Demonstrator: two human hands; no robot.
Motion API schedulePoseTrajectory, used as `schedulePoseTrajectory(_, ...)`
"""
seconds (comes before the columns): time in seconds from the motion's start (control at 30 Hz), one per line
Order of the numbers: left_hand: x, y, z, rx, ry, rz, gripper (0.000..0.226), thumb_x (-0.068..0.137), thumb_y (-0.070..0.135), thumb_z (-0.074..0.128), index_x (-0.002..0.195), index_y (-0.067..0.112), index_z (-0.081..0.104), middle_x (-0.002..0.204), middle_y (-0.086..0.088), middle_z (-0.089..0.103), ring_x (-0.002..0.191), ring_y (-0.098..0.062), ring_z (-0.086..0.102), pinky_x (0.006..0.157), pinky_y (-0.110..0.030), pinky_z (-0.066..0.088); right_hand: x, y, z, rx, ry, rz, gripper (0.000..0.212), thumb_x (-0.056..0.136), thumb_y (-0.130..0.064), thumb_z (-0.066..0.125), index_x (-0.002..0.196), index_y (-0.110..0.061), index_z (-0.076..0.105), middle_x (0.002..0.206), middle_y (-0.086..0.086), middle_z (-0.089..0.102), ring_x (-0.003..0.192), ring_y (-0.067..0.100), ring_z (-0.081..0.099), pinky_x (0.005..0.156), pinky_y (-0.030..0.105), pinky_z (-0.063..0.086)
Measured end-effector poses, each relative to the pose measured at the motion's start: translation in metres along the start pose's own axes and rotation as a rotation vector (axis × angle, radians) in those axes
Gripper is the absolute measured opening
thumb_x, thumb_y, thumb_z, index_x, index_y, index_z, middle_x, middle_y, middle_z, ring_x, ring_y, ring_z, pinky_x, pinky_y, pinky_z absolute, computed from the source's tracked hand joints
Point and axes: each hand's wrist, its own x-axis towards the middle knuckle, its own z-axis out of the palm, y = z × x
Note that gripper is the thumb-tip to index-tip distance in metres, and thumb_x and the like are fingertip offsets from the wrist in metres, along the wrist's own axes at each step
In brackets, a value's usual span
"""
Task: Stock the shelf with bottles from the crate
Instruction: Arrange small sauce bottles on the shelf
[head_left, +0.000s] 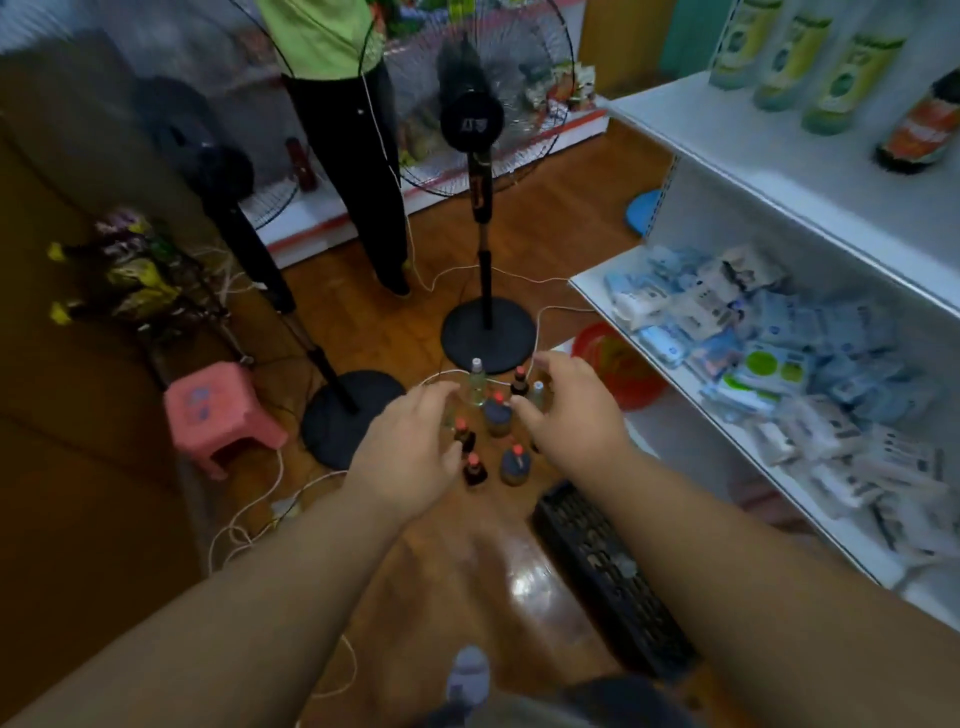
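Several small bottles (497, 413) with red or pale caps stand upright on the wooden floor, between my two hands. My left hand (410, 447) hovers over the left side of the group with fingers relaxed and holds nothing. My right hand (569, 405) reaches over the right side, fingers spread, also empty. A black plastic crate (613, 577) lies on the floor just below my right forearm. The white shelf unit (737, 150) stands at the right; tall green-labelled bottles (841, 83) and a dark bottle (924, 130) stand on its upper board.
Two black pedestal fans (485, 332) stand behind the bottles, with white cables across the floor. A pink stool (218, 415) is at the left, a red basin (618, 369) under the shelf. A person in a green top (343, 156) stands behind. Packets (769, 358) fill the middle shelf.
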Motion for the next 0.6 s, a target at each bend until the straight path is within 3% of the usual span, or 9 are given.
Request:
schedulePoseTrajectory(0.27, 0.082, -0.05, 0.053, -0.051, -0.159, -0.134, 0.061, 0.085, 0.029, 0.066, 0.14, 0.029, 0.039, 0.127, 0.005, 0.055, 0.117, -0.016, 0.053, 0.095, -0.033, 0.048, 0.083, 0.032, 0.059, -0.005, -0.131, 0.084, 0.05, 0.086, -0.033, 0.067, 0.131, -0.02, 0.051, 0.126, 0.003, 0.054, 0.115, 0.021, 0.054, 0.088, 0.026, 0.039)
schedulePoseTrajectory(0.4, 0.121, -0.084, 0.083, -0.038, -0.243, -0.208, 0.058, 0.085, 0.03, 0.064, 0.137, 0.032, 0.04, 0.124, 0.007, 0.057, 0.111, -0.018, 0.058, 0.09, -0.038, 0.052, 0.136, 0.047, 0.11, 0.056, -0.23, 0.147, 0.053, 0.086, -0.037, 0.066, 0.133, -0.021, 0.049, 0.129, 0.002, 0.052, 0.115, 0.022, 0.055, 0.096, 0.034, 0.047)
schedulePoseTrajectory(0.6, 0.167, -0.143, 0.156, -0.111, -0.361, -0.32, 0.059, 0.079, 0.026, 0.064, 0.135, 0.028, 0.045, 0.109, 0.004, 0.061, 0.099, -0.019, 0.06, 0.085, -0.036, 0.05, 0.203, 0.094, 0.2, 0.058, -0.374, 0.304, 0.047, 0.088, -0.039, 0.062, 0.129, -0.018, 0.052, 0.126, 0.009, 0.059, 0.111, 0.028, 0.058, 0.089, 0.036, 0.047)
